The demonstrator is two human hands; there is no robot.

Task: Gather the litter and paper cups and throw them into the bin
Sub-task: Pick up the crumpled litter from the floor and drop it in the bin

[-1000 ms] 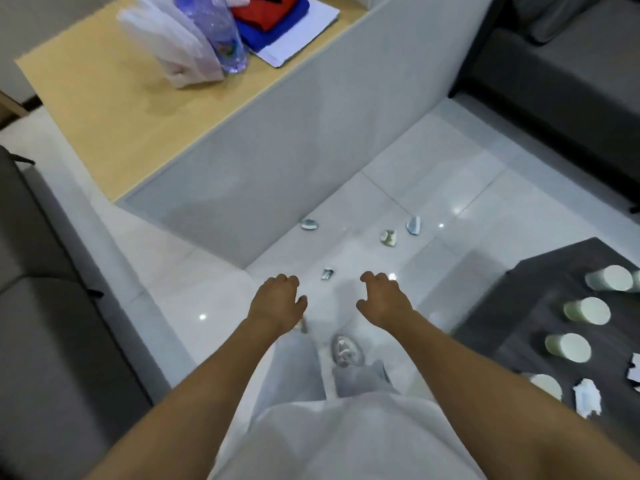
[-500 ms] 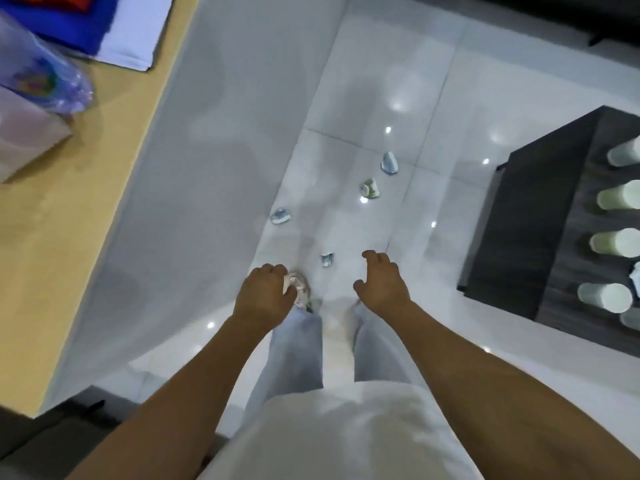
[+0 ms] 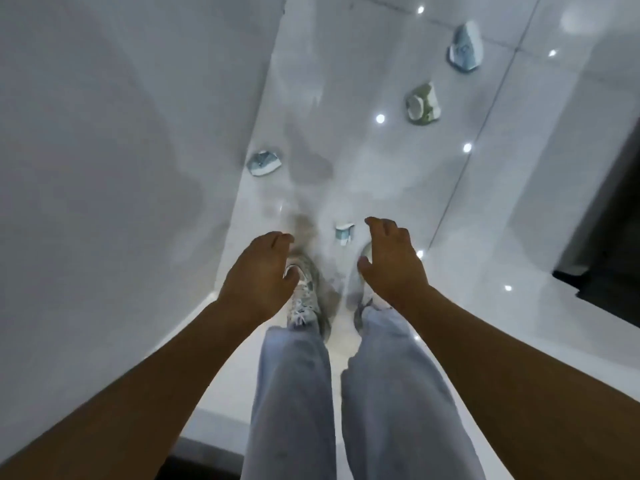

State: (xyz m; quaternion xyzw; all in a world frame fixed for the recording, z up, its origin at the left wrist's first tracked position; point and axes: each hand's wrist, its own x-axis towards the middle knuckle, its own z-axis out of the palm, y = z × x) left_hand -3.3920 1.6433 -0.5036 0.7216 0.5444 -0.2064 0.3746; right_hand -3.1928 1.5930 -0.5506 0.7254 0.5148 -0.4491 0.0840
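Your two hands hang over your shoes, left hand [image 3: 258, 271] and right hand [image 3: 391, 261], fingers loosely curled and holding nothing. Four crumpled litter scraps lie ahead on the glossy white tiled floor [image 3: 381, 188]: nearest scrap [image 3: 344, 233], left scrap [image 3: 264, 163], greenish scrap [image 3: 421, 103], farthest scrap [image 3: 465, 46]. Any printing is unreadable.

Four small crumpled bluish-white paper scraps [image 3: 465, 46] [image 3: 422, 104] [image 3: 264, 163] [image 3: 344, 233] on the glossy white tiled floor [image 3: 519, 202]; two bare hands [image 3: 261, 277] [image 3: 393, 263]; two pale sneakers [image 3: 306, 299] [image 3: 362, 292].
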